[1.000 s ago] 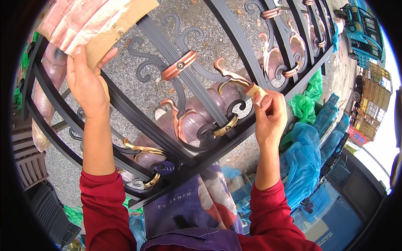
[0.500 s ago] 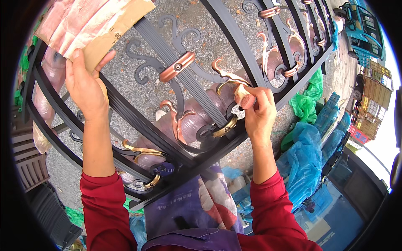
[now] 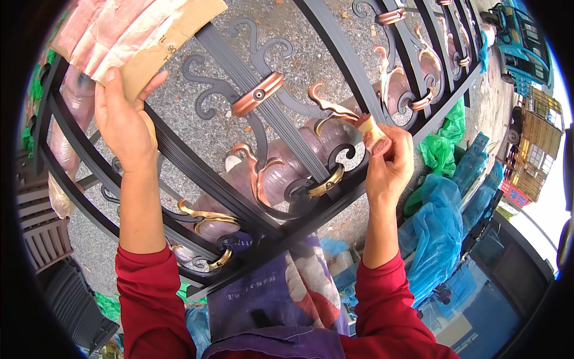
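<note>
My left hand [image 3: 122, 122] grips a brown cardboard sheet [image 3: 156, 63] by its lower edge, thumb in front. Streaky pink smears cover most of the sheet's face. In the fingers of my right hand [image 3: 390, 164] is a small cream pad [image 3: 372, 135] stained reddish brown, which may be sponge or cloth. The pad is beside a black bar and a copper-coloured leaf ornament [image 3: 330, 107] on a black metal railing [image 3: 293, 209]. Whether it touches either, I cannot tell. A copper-coloured collar [image 3: 257, 94] and a gold-coloured clasp [image 3: 327, 181] sit on the ribbed upright.
Film-wrapped rolls [image 3: 299, 152] lie beneath the railing on gravelly ground. Green plastic [image 3: 441, 149] and blue netting [image 3: 439, 206] are heaped at the right. A teal vehicle [image 3: 521, 45] stands far right, and dark slatted panels [image 3: 45, 230] are at the left.
My right hand has moved right with the stained pad, away from the leaf ornament's lower end, and the pad has turned. My left hand still holds the cardboard in nearly the same place.
</note>
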Motion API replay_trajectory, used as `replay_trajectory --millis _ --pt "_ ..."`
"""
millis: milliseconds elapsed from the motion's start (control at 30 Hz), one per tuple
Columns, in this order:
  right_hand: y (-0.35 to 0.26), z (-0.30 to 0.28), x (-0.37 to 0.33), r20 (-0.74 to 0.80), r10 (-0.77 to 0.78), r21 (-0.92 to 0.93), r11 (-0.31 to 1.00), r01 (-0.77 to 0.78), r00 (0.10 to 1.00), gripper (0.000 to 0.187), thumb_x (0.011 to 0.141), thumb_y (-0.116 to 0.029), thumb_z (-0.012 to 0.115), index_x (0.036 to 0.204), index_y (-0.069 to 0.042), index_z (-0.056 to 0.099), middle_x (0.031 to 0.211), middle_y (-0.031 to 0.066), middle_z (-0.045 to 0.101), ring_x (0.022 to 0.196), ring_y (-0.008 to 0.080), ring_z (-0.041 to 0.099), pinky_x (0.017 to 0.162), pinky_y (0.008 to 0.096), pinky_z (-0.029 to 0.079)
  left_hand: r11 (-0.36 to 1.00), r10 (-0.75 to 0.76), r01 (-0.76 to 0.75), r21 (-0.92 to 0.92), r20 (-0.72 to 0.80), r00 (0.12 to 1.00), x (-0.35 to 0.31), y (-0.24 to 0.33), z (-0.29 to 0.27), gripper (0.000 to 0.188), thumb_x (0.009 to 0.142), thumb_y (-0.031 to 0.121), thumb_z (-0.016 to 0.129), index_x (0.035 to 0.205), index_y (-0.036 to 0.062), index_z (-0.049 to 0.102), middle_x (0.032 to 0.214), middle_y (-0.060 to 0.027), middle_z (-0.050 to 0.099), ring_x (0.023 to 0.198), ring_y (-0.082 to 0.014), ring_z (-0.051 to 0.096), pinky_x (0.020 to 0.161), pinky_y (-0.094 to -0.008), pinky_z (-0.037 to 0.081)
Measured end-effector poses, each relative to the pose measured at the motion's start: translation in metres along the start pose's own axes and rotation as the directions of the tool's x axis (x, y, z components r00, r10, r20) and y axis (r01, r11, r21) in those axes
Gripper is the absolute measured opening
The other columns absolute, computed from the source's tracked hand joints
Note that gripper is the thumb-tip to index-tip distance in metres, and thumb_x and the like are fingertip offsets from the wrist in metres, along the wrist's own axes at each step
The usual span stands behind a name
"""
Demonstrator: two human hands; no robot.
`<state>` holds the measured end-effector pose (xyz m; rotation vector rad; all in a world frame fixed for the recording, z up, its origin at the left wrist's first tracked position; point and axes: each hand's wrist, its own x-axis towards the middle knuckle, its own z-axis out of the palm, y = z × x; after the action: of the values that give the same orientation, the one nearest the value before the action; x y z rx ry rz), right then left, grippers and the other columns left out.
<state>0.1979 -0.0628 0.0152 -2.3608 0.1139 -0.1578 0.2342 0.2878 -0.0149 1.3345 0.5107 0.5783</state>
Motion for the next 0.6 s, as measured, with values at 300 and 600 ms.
replay_trajectory --millis 300,600 --pt "-0.011 0.020 -0.001 0.110 0.028 -0.152 0.988 -0.011 0.994 0.025 0.081 0.003 0.070 0.104 -0.005 0.071 0.101 0.0120 0.065 0.092 0.0307 0.066 0.080 0.0361 0.053 1.000 0.004 -0.004 0.009 -0.015 1.000 -0.001 0.000 0.001 0.028 0.107 0.019 0.045 0.115 -0.0069 0.053 0.110 -0.0179 0.066 0.098 -0.0270 0.071 0.078 -0.0447 0.065" --pt "-0.007 0.021 -0.001 0.089 -0.008 -0.123 0.992 0.019 0.996 0.013 0.097 -0.012 0.067 0.103 -0.001 0.069 0.095 0.0117 0.065 0.086 0.0245 0.064 0.077 0.0324 0.051 1.000 -0.002 0.002 -0.008 -0.001 1.000 -0.001 0.001 0.003 0.028 0.107 0.019 0.045 0.114 -0.0070 0.053 0.111 -0.0178 0.065 0.098 -0.0269 0.071 0.078 -0.0444 0.065"
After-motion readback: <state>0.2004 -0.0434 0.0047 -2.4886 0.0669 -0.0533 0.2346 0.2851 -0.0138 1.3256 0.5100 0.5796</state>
